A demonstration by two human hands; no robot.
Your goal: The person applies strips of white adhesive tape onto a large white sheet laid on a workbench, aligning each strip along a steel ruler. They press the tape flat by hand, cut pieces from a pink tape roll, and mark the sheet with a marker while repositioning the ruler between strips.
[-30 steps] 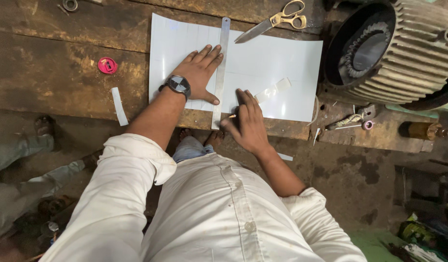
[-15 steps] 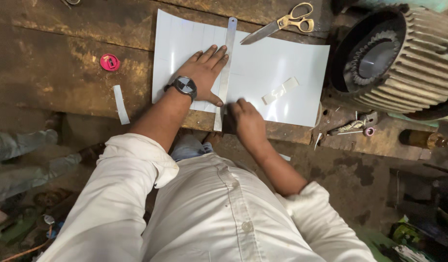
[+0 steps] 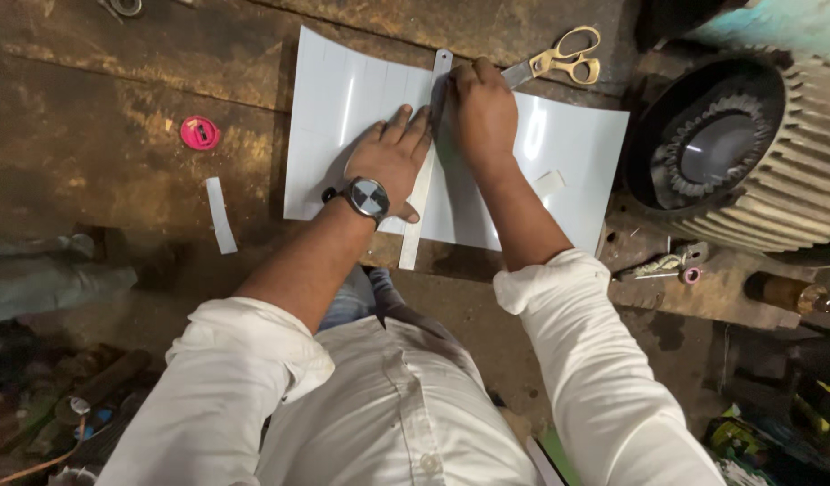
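The right hand [image 3: 483, 112] closes over something at the ruler's [image 3: 423, 180] far end; whatever it grips is hidden under the knuckles. The left hand [image 3: 392, 162] and its wrist cover the ruler's middle and part of the white sheet [image 3: 343, 108]. The ribbed motor housing [image 3: 757, 153] is cut off by the right edge. A round metal object [image 3: 118, 7] is cropped at the top edge. Floor clutter at lower left is too blurred to identify

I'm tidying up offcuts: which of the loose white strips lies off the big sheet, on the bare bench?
The long white strip left of the sheet, below the pink disc. The smaller scrap lies on the sheet itself, right of the right hand.
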